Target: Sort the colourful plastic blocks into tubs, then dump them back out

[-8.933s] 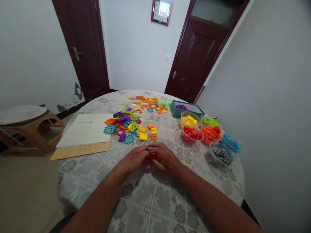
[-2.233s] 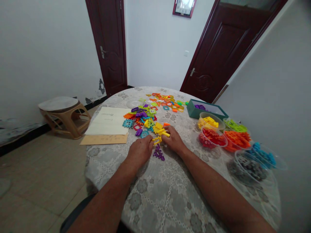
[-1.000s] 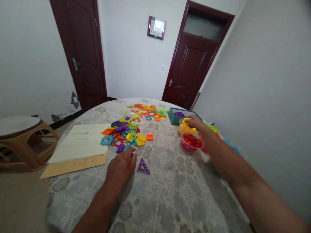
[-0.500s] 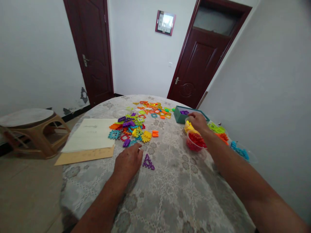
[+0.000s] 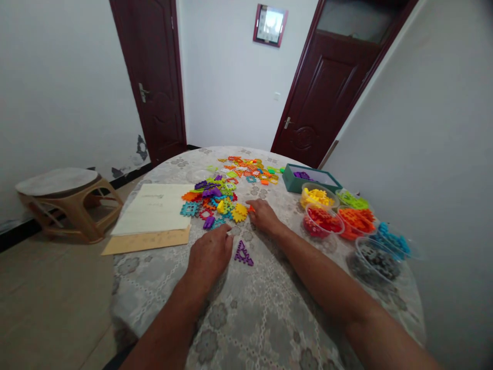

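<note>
Your right hand [image 5: 264, 216] was at the orange piece [image 5: 251, 209], any pinch impossible to tell, your left hand [image 5: 210, 252] loosely curled, fingers apart; lifting seemingly needed a secure grip.

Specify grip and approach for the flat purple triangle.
Probably pinch the purple triangle across its toothed edges, from above: it lies flat on the tablecloth. Favour its right side, since the left hand sits close on its left.
</note>
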The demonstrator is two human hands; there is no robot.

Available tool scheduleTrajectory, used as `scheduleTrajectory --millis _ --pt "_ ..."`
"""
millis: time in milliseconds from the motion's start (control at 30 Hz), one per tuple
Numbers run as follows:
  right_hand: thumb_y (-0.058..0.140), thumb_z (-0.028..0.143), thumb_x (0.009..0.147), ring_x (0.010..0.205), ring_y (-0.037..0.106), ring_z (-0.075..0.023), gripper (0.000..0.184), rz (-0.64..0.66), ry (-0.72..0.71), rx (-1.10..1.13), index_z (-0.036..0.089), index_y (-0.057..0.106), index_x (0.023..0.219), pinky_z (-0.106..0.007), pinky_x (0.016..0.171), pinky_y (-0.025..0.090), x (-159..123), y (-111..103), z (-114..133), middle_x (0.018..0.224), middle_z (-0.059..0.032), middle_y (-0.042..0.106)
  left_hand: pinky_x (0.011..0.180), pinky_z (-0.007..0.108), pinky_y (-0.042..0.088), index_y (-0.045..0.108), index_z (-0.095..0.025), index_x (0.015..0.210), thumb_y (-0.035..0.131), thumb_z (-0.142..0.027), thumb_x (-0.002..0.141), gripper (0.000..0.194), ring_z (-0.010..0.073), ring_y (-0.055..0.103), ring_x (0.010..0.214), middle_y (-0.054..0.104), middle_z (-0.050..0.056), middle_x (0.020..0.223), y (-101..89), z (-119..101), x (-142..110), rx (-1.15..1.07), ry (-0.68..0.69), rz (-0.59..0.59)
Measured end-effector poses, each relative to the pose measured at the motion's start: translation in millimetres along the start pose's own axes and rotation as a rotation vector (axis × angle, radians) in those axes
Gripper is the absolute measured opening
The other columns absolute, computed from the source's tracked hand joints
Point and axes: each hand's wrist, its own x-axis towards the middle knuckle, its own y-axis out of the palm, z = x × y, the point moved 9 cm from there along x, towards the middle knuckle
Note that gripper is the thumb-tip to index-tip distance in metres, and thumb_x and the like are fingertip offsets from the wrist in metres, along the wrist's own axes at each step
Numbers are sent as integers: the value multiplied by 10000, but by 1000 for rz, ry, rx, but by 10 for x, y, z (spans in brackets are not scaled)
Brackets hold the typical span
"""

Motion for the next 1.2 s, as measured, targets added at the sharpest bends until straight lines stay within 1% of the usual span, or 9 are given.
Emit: scheduleTrajectory --millis 133,233,400,500,633,767,900,1067,1200 --pt "630 259 976 1234 628 -257 458 13 60 -12 232 628 1434 -385 1100 469 -150 -126 -35 1337 -126 677 915 367 525 668 -228 1322 457 -340 1047 365 281 732 1126 783 102 1215 -22 -11 21 32 3 19" --pt "642 245 960 1220 640 -256 486 50 20 42 192 619 1443 -379 1087 477 -339 -316 29 1344 -138 672 921 373 530 668 -225 1324 448 -337 1044 373 284 738 1114 780 101 1227 -37 -44 26 29 25 14" --pt "576 132 929 1228 630 -243 536 -70 -46 31 170 605 1462 -393 1114 467 -632 -994 -40 1345 -145 669 892 367 538 673 -242 1309 445 -358 1043 368 284 743 1099 784 90 1211 -35 -72 16 45 24 17" --pt "587 138 919 1266 623 -252 537 -160 9 -20 207 620 1450 -424 1147 449 -728 -1479 -355 1385 -124 674 881 360 535 670 -248 1309 446 -354 1038 367 285 741 1109 783 92 1221 -42 -80 13 60 17 16" --pt "648 155 883 1203 665 -254 511 -233 197 -84 220 670 1389 -407 1106 480 -898 -2047 -1026 1339 -98 721 880 366 532 666 -241 1317 429 -349 1038 382 290 746 1092 792 91 1195 -49 -89 16 59 27 4" --pt "673 174 857 932 716 -205 435 -219 462 -74 170 730 1288 -297 862 551 -1244 -2448 -1831 1108 -84 789 897 368 533 666 -229 1326 427 -346 1033 396 293 739 1106 787 99 1216 -24 -84 24 69 45 -2" --pt "619 136 843 717 689 -163 470 -225 677 -84 135 728 1300 -242 674 519 -1664 -2717 -2468 909 -62 791 891 359 534 664 -238 1329 418 -359 1033 404 289 738 1102 785 92 1222 16 -74 37 77 53 4" --pt "587 142 862 836 706 -195 458 -301 658 -238 138 708 1304 -295 793 547 -1907 -2833 -2683 1109 -112 788 871 370 536 655 -238 1323 428 -382 1037 392 299 742 1087 783 103 1214 56 -80 54 74 45 23" --pt "545 115 901 1034 697 -225 425 -273 529 -395 132 706 1294 -331 993 513 -1768 -2712 -2640 1254 -149 746 891 386 536 644 -232 1315 437 -360 1042 365 305 737 1111 778 111 1232 102 -89 65 68 48 47"
